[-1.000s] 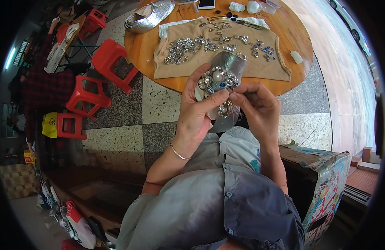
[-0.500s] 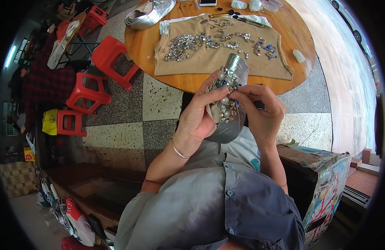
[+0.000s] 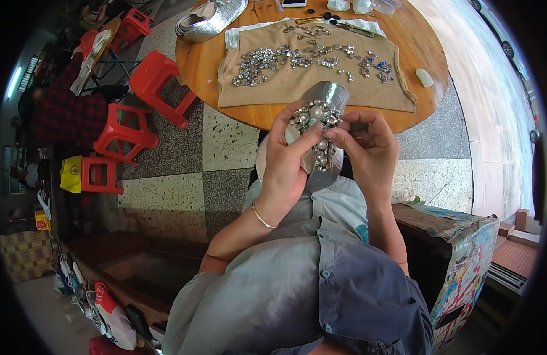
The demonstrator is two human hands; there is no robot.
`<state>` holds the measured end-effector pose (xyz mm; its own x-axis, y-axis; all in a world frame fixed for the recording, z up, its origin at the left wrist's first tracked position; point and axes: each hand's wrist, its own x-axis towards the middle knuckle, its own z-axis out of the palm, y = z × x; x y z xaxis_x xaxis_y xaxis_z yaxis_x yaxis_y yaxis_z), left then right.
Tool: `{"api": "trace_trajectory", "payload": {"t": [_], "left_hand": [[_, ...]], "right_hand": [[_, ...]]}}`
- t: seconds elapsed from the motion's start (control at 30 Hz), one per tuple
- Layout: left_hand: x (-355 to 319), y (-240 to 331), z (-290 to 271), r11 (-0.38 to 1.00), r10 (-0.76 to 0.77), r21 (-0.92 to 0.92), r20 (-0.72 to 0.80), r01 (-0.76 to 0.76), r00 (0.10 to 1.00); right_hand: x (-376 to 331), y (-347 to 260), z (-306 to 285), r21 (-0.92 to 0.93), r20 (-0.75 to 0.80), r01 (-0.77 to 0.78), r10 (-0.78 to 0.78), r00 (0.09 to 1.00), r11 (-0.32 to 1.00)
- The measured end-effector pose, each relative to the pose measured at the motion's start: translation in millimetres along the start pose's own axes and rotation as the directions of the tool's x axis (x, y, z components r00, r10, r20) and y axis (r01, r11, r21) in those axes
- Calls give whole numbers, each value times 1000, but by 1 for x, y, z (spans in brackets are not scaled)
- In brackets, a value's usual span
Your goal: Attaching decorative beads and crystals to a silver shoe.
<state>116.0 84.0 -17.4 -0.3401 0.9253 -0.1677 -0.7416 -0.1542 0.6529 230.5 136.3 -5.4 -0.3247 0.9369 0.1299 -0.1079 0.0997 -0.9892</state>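
Note:
In front of my lap is a silver shoe upper (image 3: 328, 91), its middle crusted with clear stones and pearl beads (image 3: 317, 112). My left hand (image 3: 283, 158) closes round its left side, thumb pressed on the beaded face. My right hand (image 3: 373, 152) has its thumb and fingertips pinched together at the right edge of the stones; what lies between them is too small to make out. Beyond, a tan cloth (image 3: 250, 98) on the round wooden table (image 3: 196, 70) carries loose clear stones (image 3: 258, 65) and a few blue ones (image 3: 384, 72).
More silver shoe uppers (image 3: 217, 22) lie at the table's far left. Tweezers (image 3: 353, 28), a phone (image 3: 294, 3) and a white bottle (image 3: 424, 77) are on the table. Red stools (image 3: 158, 83) stand to the left, a cardboard box (image 3: 463, 236) by my right elbow. A person in checked clothing (image 3: 78, 112) is far left.
Both hands have turned the shoe upper so its beaded face shows more toward me, and it sits slightly lower. My right fingers stay at the stones. The person far left has shifted.

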Motion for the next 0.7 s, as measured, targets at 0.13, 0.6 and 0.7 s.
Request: {"api": "trace_trajectory", "payload": {"t": [0.13,0.6,0.7], "left_hand": [[-2,2,3,938,198,286,31,-198,980],[0,11,-6,153,613,761,428,-631,665],[3,23,-11,57,591,760,497,-648,636]], "right_hand": [[-4,-3,4,-64,-25,78,-80,996,995],[-2,-9,14,-590,149,455,-464,873,667],[5,-18,12,-177,-10,395,-403,915,902]]}}
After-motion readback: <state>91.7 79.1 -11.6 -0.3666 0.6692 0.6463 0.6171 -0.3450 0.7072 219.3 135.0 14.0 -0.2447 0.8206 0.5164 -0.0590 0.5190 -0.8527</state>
